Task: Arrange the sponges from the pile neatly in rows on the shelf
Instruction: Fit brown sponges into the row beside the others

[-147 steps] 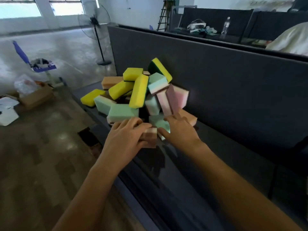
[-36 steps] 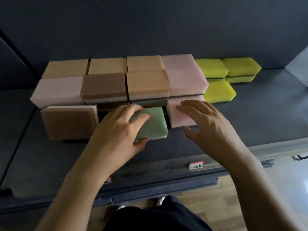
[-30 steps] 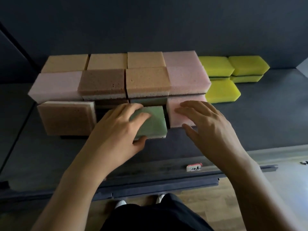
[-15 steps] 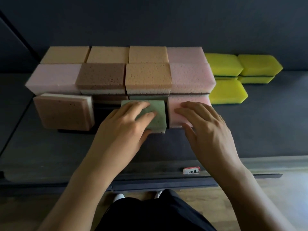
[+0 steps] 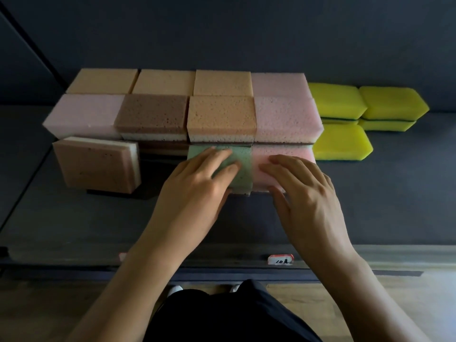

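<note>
**Green sponge set flat in the front row, beside the pink one**

The fingers (image 5: 218, 156) of the left hand (image 5: 195, 193) lie spread across the top of the green sponge (image 5: 243, 169), and the thumb is curled against its near edge, so the hand holds it from above. The fingers (image 5: 283, 164) of the right hand (image 5: 306, 196) lie nearly straight and slightly apart on the pink sponge (image 5: 293, 150), with the thumb down against its near face; they hold nothing.

The green sponge lies flat, green face up, in the front row on the dark shelf (image 5: 74, 218). Its right side touches the pink sponge's left side, and its far edge meets the foot of the stacked sponges (image 5: 222, 114) behind it. It looks a little wider than deep, so its long axis seems to run left to right along the shelf's front edge, but the hand covers its left part.

To the left, across a gap, a brown sponge (image 5: 93, 166) stands tilted, with pale layers showing on its right edge. The stacks behind form two rows of tan, pink and brown tops. Right of the pink sponge are yellow sponges (image 5: 343, 141), one in front and two low stacks behind. A small label (image 5: 280, 259) sits on the shelf's front edge.
</note>
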A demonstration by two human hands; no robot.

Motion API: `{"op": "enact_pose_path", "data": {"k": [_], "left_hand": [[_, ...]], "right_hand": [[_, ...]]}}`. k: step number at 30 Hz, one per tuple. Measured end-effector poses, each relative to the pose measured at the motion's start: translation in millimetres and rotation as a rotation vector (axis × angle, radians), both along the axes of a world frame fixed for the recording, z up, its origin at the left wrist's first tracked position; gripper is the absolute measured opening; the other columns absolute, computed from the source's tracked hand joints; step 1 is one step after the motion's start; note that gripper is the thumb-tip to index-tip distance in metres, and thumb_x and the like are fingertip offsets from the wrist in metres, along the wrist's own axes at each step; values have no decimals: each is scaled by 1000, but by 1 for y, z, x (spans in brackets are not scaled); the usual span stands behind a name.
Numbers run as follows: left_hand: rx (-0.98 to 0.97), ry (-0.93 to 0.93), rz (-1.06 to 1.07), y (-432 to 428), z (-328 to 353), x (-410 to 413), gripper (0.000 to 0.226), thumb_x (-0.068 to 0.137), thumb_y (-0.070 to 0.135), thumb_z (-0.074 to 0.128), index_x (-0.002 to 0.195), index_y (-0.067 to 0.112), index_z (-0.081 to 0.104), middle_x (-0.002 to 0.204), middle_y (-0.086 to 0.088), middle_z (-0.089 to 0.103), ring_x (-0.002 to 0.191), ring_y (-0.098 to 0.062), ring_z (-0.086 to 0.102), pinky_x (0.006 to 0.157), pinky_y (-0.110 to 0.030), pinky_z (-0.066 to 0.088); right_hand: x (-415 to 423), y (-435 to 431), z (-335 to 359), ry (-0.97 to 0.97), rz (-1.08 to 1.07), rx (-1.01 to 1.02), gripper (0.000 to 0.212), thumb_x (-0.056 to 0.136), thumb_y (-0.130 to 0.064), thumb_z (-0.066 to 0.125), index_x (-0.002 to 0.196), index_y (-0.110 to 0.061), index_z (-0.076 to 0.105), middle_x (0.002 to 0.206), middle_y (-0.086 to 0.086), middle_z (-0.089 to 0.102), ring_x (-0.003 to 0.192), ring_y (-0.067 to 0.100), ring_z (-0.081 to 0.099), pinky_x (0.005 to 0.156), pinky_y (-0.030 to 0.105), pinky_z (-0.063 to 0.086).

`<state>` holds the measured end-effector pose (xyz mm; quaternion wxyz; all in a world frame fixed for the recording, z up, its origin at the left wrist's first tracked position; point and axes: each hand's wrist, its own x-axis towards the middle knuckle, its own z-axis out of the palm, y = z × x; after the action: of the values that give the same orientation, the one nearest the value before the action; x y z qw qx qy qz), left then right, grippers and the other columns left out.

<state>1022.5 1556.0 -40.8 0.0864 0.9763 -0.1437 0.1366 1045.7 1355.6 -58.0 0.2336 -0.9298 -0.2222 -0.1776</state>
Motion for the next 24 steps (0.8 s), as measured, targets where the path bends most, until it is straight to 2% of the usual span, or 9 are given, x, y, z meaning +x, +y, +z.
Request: {"op": "enact_pose_path", "data": {"k": [3,8,13,16,20,24], "left_hand": [[-9,9,1,0,1,-1,43,87,15,66,129,13,60,142,-8,51,132,-27,47,107,-40,41],[-19,9,-29,13,15,-9,47,85,27,67,130,15,59,141,-6,52,132,-24,47,108,-38,38],[-84,-85,-7,52,32,-31,39,88,25,68,125,13,63,134,-3,55,125,-20,52,100,-40,46],[-108,-144,23,85,38,-42,34,89,23,67,121,13,65,130,-1,57,117,-19,57,95,-39,49],[-60,-184,109,132,40,-51,36,90,24,60,124,12,62,130,-2,57,118,-23,56,97,-35,46],[-36,-160,158,168,37,-48,46,86,21,66,131,13,57,135,-2,54,123,-23,52,98,-33,40]], "right_hand": [[-1,0,2,8,3,-15,35,86,-13,61,120,-20,66,127,-2,62,119,24,55,91,39,44],[2,-2,19,61,70,-34,37,82,-12,73,118,-17,68,127,2,63,115,28,58,88,50,52],[-3,40,43,-9,170,77,29,85,-12,72,113,-15,70,118,-1,66,108,21,61,89,39,51],[-9,78,48,13,234,78,31,86,-17,71,117,-15,67,119,-1,65,109,20,61,88,39,53],[-16,125,55,28,284,79,34,87,-18,70,121,-17,64,120,-3,63,109,18,59,87,35,52],[-15,163,57,40,288,42,36,87,-20,69,123,-18,62,120,-3,62,111,20,58,86,37,51]]}}
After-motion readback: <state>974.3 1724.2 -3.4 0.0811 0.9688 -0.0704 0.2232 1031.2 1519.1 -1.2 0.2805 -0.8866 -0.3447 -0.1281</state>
